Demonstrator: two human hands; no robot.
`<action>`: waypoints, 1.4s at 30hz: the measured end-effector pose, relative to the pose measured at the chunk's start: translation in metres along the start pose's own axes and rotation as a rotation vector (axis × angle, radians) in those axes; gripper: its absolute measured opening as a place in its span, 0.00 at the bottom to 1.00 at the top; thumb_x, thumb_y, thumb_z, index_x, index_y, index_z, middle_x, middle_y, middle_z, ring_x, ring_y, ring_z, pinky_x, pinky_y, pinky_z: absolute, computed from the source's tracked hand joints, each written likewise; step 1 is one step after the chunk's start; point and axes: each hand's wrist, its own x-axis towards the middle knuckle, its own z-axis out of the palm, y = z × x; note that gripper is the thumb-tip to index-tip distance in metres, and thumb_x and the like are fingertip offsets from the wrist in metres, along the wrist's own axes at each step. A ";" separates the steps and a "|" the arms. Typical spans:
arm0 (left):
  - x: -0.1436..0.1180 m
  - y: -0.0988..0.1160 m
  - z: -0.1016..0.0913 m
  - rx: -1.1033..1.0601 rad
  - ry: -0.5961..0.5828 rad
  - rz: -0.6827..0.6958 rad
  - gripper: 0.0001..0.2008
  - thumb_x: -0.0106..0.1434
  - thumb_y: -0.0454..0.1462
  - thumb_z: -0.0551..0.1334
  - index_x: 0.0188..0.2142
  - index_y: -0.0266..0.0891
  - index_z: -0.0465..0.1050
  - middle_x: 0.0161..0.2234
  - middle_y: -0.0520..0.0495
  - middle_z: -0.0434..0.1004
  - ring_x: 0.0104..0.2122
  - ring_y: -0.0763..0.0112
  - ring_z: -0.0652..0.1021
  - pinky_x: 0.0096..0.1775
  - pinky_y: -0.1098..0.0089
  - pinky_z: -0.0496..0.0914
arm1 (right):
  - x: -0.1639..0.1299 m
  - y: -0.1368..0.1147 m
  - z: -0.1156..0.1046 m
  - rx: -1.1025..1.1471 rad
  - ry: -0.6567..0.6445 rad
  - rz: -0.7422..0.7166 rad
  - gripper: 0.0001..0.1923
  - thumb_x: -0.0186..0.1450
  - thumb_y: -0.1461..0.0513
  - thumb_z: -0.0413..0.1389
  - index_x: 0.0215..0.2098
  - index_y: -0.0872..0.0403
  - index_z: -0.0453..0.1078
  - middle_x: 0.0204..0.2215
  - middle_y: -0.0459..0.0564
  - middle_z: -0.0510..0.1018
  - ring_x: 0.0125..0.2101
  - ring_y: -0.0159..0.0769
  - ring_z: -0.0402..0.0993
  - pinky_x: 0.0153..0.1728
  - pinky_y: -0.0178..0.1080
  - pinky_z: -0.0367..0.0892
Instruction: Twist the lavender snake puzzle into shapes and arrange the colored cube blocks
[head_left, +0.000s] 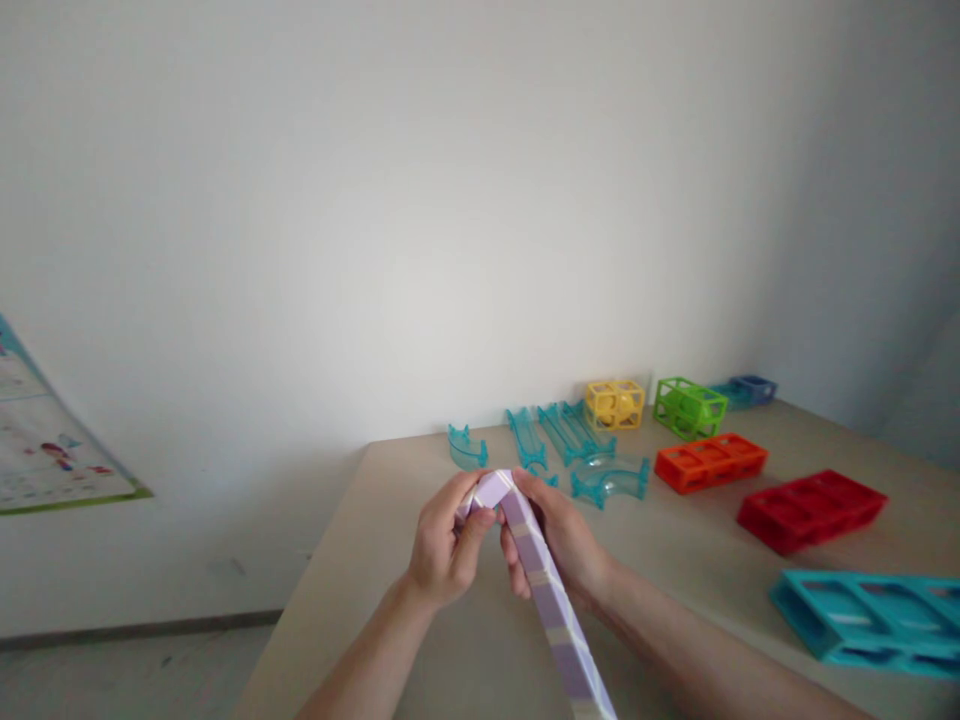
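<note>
Left hand (445, 548) and right hand (568, 540) have fingers closed on the strip (553, 602) near its bend — uneven grip could let it slip; hard twisting, strain it.

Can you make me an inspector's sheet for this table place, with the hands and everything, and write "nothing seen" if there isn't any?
Surface: a beige, flat-topped table; material unclear.
Thing in hand: a long purple-and-cream striped strip, bent near its top end; material unclear.
Clutter: see-through teal plastic track pieces; openwork blocks in yellow, green, orange, red and turquoise, the turquoise one cut off by the picture's edge.
Left hand: pinches the strip's bent end.
Right hand: holds the strip beside the bend.
Cables: nothing seen.
Surroundings: a plain whitish wall; a colourful printed poster with a green lower edge at far left.
</note>
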 end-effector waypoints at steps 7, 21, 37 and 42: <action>0.009 -0.006 -0.018 0.367 -0.167 0.331 0.17 0.62 0.31 0.57 0.52 0.36 0.67 0.41 0.40 0.76 0.39 0.64 0.76 0.41 0.67 0.71 | 0.003 -0.010 -0.004 -0.234 0.155 0.034 0.25 0.65 0.47 0.47 0.19 0.56 0.65 0.08 0.45 0.67 0.06 0.31 0.63 0.05 0.31 0.58; 0.013 -0.008 -0.028 0.575 -0.181 0.346 0.20 0.60 0.31 0.59 0.53 0.37 0.66 0.42 0.38 0.77 0.40 0.62 0.77 0.43 0.65 0.70 | 0.006 -0.012 -0.018 -0.192 -0.065 -0.076 0.17 0.58 0.51 0.50 0.27 0.58 0.68 0.10 0.41 0.66 0.06 0.29 0.60 0.05 0.29 0.55; 0.001 -0.001 -0.001 0.087 0.145 -0.036 0.13 0.66 0.41 0.56 0.47 0.39 0.70 0.38 0.46 0.77 0.34 0.69 0.76 0.36 0.73 0.69 | -0.001 -0.007 -0.011 -0.217 -0.357 -0.269 0.20 0.61 0.50 0.58 0.36 0.59 0.69 0.24 0.49 0.76 0.20 0.33 0.75 0.21 0.33 0.72; 0.003 0.003 0.009 -0.115 0.139 -0.219 0.14 0.67 0.45 0.55 0.45 0.39 0.69 0.30 0.50 0.74 0.27 0.73 0.72 0.29 0.75 0.66 | 0.002 -0.003 -0.012 -0.284 -0.301 -0.287 0.22 0.61 0.47 0.58 0.30 0.60 0.68 0.18 0.49 0.75 0.15 0.31 0.71 0.15 0.30 0.67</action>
